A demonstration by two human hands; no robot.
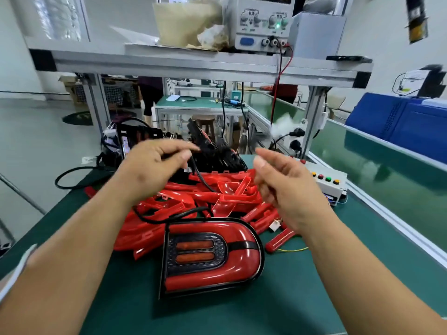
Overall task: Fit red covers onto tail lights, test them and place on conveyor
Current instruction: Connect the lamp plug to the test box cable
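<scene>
We had one tail light (210, 257) covered; left hand (154, 165) pinched a cable (201, 176), right hand (287, 192) slack; testing, conveyor (387, 170) seemingly pending.

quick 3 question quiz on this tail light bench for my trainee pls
1. True or false: the covered tail light lies on the green mat, not on the conveyor.
2. What does the left hand pinch? A a red cover; B a black cable; C a yellow wire.
3. Fill in: the right hand holds ____.
Key: 1 true; 2 B; 3 nothing.
</scene>
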